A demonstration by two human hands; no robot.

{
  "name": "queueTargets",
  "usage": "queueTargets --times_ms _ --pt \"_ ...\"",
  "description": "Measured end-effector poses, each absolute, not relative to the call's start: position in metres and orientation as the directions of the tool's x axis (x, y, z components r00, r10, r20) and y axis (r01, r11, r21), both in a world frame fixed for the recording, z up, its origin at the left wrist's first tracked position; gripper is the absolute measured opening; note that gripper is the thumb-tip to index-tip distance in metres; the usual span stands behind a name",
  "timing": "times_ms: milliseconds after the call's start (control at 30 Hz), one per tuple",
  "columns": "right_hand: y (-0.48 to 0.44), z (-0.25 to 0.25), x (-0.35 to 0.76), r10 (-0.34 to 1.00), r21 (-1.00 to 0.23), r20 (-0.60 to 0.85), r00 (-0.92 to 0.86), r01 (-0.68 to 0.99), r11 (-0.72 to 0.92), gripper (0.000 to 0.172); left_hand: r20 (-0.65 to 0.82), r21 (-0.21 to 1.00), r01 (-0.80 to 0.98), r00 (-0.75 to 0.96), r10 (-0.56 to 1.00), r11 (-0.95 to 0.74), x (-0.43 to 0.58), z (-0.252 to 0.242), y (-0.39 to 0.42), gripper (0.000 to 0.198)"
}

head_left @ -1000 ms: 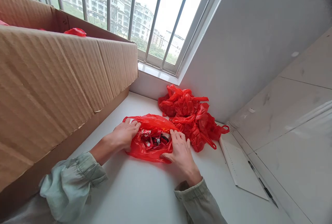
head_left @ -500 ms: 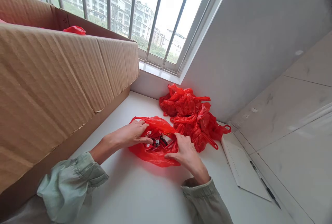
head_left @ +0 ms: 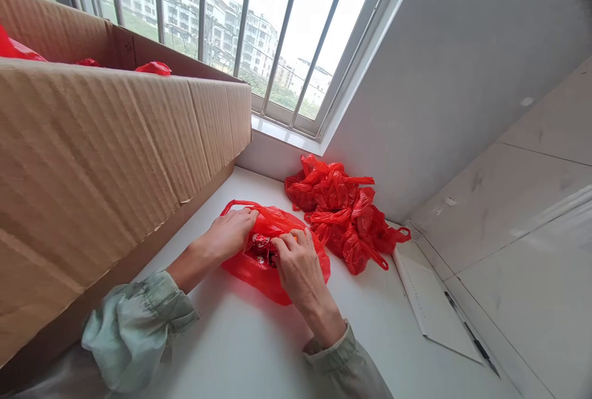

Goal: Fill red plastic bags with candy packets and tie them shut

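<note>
A red plastic bag [head_left: 259, 279] lies open on the white tabletop. Small shiny wrapped packets [head_left: 259, 246], red with black and white print, show in its mouth. My left hand [head_left: 232, 234] grips the bag's left rim, its fingers curled over the film. My right hand [head_left: 300, 263] reaches over the right side into the opening, fingers bent together above the packets. What those fingertips pinch is hidden behind the hand.
A tall cardboard box [head_left: 115, 146] with red plastic inside stands at the left. Several knotted red bags [head_left: 342, 201] are heaped against the wall. A white notepad [head_left: 435, 300] and a black pen [head_left: 472, 331] lie at the right. A barred window [head_left: 272, 47] is behind.
My right hand has moved left from the bag's right rim into its opening, and its fingers have curled. My left hand has shifted slightly left and up along the rim.
</note>
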State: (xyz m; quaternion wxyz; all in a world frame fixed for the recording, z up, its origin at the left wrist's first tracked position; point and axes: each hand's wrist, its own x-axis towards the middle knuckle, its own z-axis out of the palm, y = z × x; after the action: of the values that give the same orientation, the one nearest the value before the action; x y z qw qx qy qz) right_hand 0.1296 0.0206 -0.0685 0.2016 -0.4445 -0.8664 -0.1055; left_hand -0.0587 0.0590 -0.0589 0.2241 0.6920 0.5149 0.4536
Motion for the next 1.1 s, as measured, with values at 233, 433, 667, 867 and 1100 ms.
queueTargets --times_ms 233,433,667,867,1100 --pt "0.046 -0.087 0.101 0.833 -0.152 0.341 -0.436 0.848 0.507 0.022 0.27 0.25 0.846 0.405 0.873 -0.47 -0.046 -0.035 0.053 0.021" --pt "0.046 -0.091 0.113 0.825 -0.301 0.455 -0.334 0.815 0.496 0.018 0.355 0.348 0.715 0.498 0.791 -0.606 -0.017 -0.02 0.038 0.022" --pt "0.034 -0.101 0.137 0.791 -0.285 0.536 -0.295 0.819 0.498 0.017 0.328 0.497 0.774 0.251 0.911 -0.392 -0.029 -0.041 0.05 0.02" --pt "0.031 -0.136 0.139 0.642 -0.35 0.74 -0.199 0.702 0.621 0.023 0.25 0.732 0.537 0.36 0.899 -0.418 -0.037 -0.078 0.058 0.038" --pt "0.032 -0.137 0.136 0.68 -0.497 0.714 -0.167 0.563 0.66 0.051 0.259 0.934 0.176 0.265 0.929 -0.311 -0.032 -0.117 0.053 0.037"
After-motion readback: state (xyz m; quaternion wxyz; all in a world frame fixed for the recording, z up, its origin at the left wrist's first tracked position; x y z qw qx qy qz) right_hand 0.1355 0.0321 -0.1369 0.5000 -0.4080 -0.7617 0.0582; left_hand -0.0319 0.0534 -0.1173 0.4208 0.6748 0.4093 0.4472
